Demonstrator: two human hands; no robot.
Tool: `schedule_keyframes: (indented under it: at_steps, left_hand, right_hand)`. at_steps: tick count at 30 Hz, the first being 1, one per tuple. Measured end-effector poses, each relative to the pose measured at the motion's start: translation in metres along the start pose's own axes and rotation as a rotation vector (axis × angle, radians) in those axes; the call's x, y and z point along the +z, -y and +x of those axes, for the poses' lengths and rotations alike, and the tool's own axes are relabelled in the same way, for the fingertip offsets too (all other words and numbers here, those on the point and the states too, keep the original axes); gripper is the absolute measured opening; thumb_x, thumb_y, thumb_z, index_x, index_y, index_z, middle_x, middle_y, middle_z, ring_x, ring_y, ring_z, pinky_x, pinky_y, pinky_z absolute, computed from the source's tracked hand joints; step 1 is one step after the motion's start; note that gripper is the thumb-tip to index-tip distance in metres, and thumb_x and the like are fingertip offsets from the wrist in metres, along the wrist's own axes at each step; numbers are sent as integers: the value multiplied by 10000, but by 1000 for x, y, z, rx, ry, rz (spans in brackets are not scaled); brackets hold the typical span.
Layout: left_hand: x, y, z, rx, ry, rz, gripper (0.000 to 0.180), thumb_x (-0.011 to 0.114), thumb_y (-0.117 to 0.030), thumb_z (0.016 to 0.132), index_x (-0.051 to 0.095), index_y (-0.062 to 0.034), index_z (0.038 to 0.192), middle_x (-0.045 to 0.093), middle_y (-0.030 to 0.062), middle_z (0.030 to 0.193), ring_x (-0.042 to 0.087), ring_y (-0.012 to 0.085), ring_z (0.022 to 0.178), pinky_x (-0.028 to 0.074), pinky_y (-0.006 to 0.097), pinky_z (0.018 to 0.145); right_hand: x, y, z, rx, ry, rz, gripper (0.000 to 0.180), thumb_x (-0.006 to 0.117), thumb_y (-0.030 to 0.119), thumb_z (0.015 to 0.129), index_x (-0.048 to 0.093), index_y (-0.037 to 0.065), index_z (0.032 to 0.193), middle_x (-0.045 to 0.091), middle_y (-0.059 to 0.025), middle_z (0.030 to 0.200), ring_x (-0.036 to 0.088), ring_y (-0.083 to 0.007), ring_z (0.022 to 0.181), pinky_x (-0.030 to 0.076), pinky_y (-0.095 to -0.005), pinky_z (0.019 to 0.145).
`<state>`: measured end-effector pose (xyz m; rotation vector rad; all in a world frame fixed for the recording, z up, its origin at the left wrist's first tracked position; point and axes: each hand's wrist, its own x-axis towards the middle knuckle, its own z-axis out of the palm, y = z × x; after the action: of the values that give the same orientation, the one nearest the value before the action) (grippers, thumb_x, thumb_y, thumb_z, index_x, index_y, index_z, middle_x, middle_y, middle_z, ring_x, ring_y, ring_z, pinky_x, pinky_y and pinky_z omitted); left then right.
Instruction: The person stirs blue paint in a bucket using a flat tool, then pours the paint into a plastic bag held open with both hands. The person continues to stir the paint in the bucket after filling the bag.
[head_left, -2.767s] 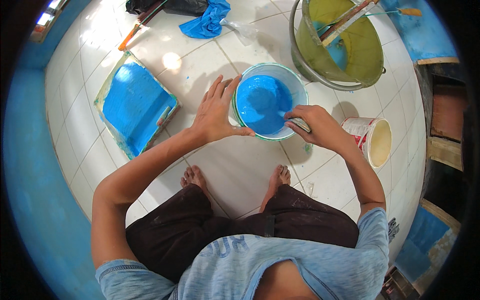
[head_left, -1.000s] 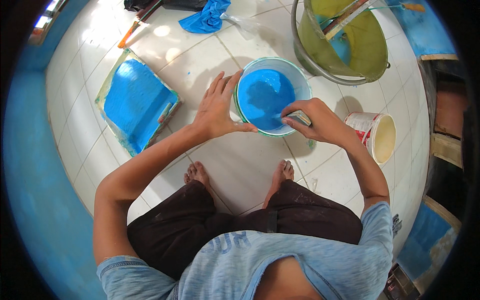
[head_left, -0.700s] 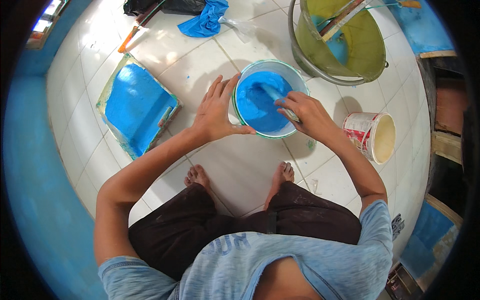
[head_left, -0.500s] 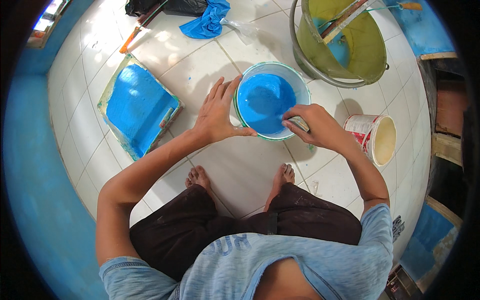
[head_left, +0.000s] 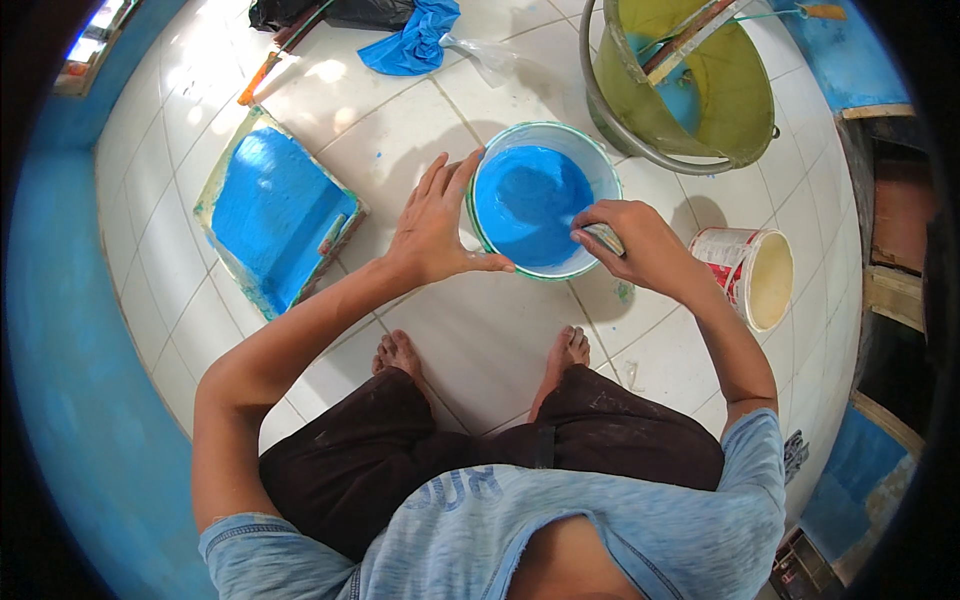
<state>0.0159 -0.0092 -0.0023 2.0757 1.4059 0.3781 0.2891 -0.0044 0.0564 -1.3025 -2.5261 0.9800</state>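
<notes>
One bucket of blue paint sits on the tiled floor. The left hand braces its rim, fingers spread; the right hand is clamped on one stirring tool at its edge. Nearby: one blue paint tray, one green bucket, one small can.

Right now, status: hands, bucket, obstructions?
Left hand braces blue paint bucket rim. Right hand grips stirring tool at rim. Nothing between them.

Around the round white bucket of blue paint, bare white tile floor lies open at 6 o'clock, bounded lower down by two bare feet. At 9 o'clock the square blue-coated paint tray blocks passage. The large olive-green bucket crowds 1 o'clock, and the small cream-filled paint can stands at 4 o'clock.
</notes>
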Motion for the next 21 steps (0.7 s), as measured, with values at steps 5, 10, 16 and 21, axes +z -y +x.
schedule_keyframes:
  at_steps: [5, 10, 16, 21]
  left_hand:
    - [1, 0, 2, 12, 0, -21, 1320, 844, -650, 474, 212, -104, 1496, 354, 215, 1440, 215, 428, 1405, 266, 534, 1120]
    - [-3, -2, 1, 1, 14, -13, 1321, 842, -654, 473, 215, -97, 1493, 353, 216, 1443, 219, 431, 1403, 264, 536, 1120]
    - [0, 1, 1, 7, 1, -25, 1320, 834, -665, 476, 213, -99, 1493, 349, 213, 1449, 215, 434, 1404, 261, 537, 1122]
    - [0, 1, 3, 5, 18, -17, 1333, 838, -661, 474, 197, -94, 1495, 329, 217, 1464, 209, 433, 1406, 253, 535, 1127]
  right_hand:
    - [17, -9, 6, -144, -75, 295, 198, 649, 179, 880, 667, 58, 1035, 642, -131, 854, 625, -323, 822, 494, -436, 756]
    - [12, -10, 9, -94, -161, -147, 205, 655, 195, 878, 668, 58, 1030, 642, -136, 840, 622, -325, 825, 491, -443, 763]
    - [-3, -4, 0, 6, 59, 180, 202, 646, 212, 887, 668, 61, 1019, 637, -124, 895, 612, -315, 869, 491, -429, 760]
    - [14, -5, 7, -69, -83, 160, 176, 651, 203, 878, 678, 62, 979, 635, -111, 887, 608, -302, 848, 479, -414, 750]
